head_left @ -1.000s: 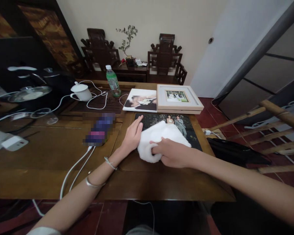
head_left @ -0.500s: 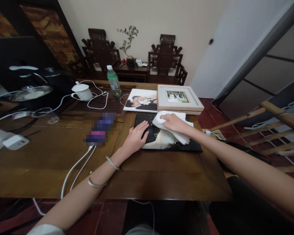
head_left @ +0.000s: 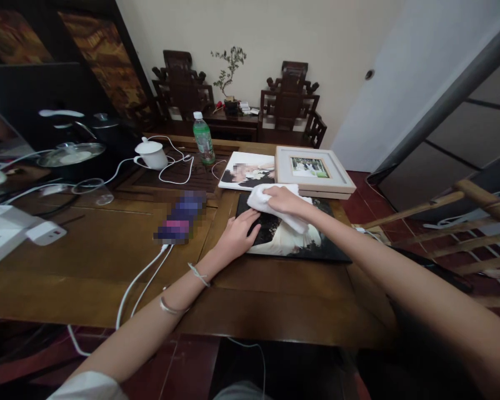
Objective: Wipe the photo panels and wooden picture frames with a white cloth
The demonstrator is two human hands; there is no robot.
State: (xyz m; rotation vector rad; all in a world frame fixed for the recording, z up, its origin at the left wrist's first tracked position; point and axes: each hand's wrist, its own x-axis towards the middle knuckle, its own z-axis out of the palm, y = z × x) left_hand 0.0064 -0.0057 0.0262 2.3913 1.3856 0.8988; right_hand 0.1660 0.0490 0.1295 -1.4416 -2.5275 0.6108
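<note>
Right hand [head_left: 284, 201] gripping white cloth [head_left: 270, 204], pressing it onto far-left corner of dark photo [head_left: 294, 239] lying flat on table [head_left: 108, 261] at 12 o'clock from the person. Left hand [head_left: 236, 236] lying flat, fingers spread, pinning photo's 9 o'clock edge. Wiping well means light, even strokes with cloth kept bunched and flat, no grit dragging, photo held from sliding. Right forearm reaching in from 4 o'clock, wrist bent down; left forearm coming from 7 o'clock. Framed picture [head_left: 312, 172] sitting just beyond.
</note>
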